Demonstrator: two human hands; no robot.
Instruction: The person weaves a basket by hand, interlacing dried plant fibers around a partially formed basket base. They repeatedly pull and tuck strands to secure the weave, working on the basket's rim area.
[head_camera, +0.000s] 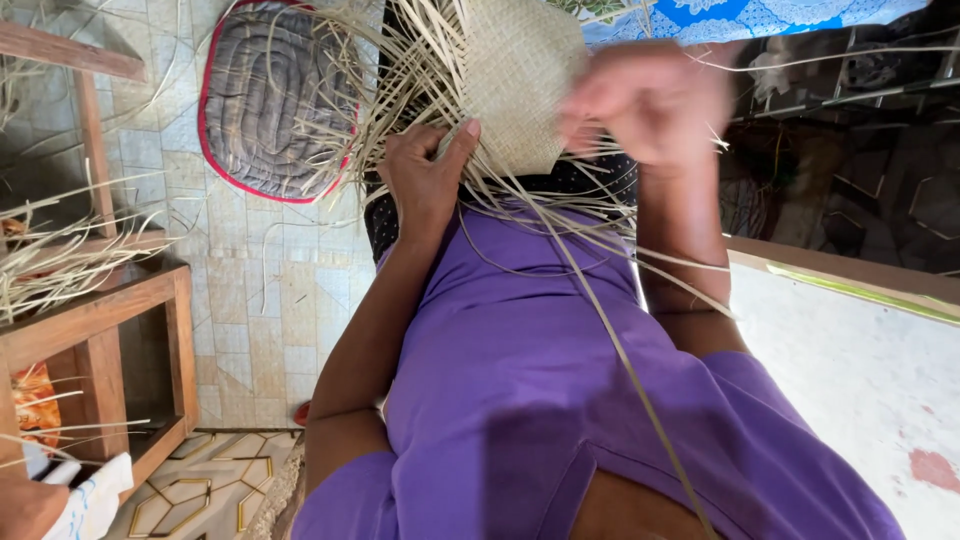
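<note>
Both our hands work at the woven mat piece (520, 80), a pale panel of plaited straw held out over our lap. Our left hand (425, 180) grips the mat's lower left edge, thumb pressed onto the weave and fingers curled behind it among the loose strands. Our right hand (650, 100) is at the mat's right edge, blurred; it looks closed over the edge, but we cannot tell exactly what the fingers pinch. Loose straw strips (400, 80) fan out from the mat on all sides, and one long strip (620, 350) trails down from the mat across our purple shirt (520, 380). Left of the mat, a grey quilted cushion (270, 100) with red piping lies on the tiled floor (260, 300). Farther left of the mat stands a wooden frame (110, 330) with more dry straw (60, 260) resting on it. Right of the mat and below it lies a white board (860, 370).
</note>
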